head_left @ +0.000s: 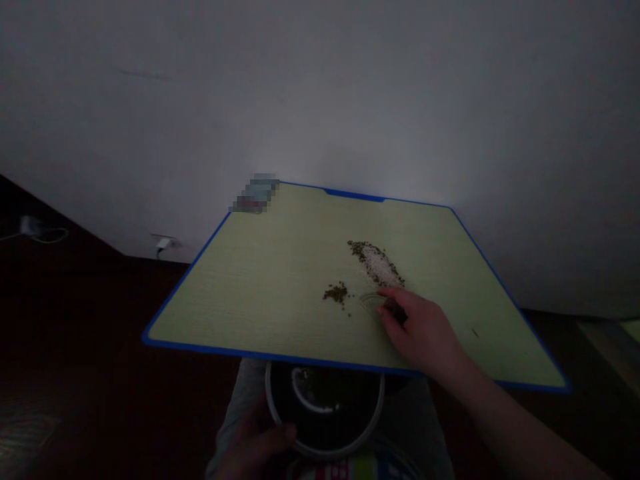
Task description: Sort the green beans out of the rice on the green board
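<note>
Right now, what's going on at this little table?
A person sits at a green table with a blue edge. Their right hand rests on the tabletop with fingertips beside a long pile of white grains and green beans; a smaller heap of beans lies just to the left. Their left hand holds a dark bowl below the table's near edge, over the lap. The room is dim.

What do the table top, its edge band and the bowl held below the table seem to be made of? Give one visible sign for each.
Table top: probably laminated board, matt, going by its pale green wood-grain print. Edge band: likely plastic, a smooth, evenly blue strip. Bowl, held by the left hand: ceramic or plastic, a dark inside and a pale, smooth rim; the dim light leaves it open.
</note>
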Available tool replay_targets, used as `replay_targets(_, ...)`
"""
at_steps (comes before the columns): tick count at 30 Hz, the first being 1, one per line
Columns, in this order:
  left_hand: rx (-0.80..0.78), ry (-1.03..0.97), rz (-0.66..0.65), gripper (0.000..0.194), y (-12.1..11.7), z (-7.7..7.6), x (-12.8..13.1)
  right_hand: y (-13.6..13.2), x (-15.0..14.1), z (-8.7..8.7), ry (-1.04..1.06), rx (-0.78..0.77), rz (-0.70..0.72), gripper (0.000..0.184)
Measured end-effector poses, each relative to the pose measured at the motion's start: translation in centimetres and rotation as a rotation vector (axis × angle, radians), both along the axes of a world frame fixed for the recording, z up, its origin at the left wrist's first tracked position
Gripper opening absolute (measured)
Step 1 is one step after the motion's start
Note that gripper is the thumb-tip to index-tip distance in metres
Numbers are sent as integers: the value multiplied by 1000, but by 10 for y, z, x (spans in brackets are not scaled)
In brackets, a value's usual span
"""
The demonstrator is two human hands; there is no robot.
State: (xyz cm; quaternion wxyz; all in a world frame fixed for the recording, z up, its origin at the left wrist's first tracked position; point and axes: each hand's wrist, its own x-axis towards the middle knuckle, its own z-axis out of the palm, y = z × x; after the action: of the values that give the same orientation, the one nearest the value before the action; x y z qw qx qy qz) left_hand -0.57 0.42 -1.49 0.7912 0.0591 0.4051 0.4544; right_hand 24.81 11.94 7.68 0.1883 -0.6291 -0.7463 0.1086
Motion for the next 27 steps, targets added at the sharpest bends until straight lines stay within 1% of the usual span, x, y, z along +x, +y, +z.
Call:
replay_targets(5, 3, -31, -9, 93, 0, 2, 0, 15, -1, 1, 1, -7, 19, 32)
replay_targets(10, -14, -22, -14, 95, -1, 1, -1, 28, -1, 4, -18, -20, 129, 32)
replay_targets(15, -11, -32, -9, 93, -1, 0, -1, 29, 2, 7, -8, -34, 241, 31)
replay_targets(18, -5, -28, 4, 93, -1, 2, 1, 26, 7, 7, 15, -35, 277, 30)
replay_targets(20, -8, -24, 5, 92, 0, 2, 2, 21, 10, 7, 25, -28, 272, 30)
replay_targets(23, -5, -17, 9, 88, 0, 1, 2, 12, 14, 7, 22, -13, 201, 30)
replay_targets(25, -3, -24, 13, 87, 0, 0, 2, 4, 13, 7, 13, -8, 165, 30)
replay_targets(27, -21, -27, 8, 87, -1, -2, 1, -3, 9, 6, 11, -8, 160, 29)
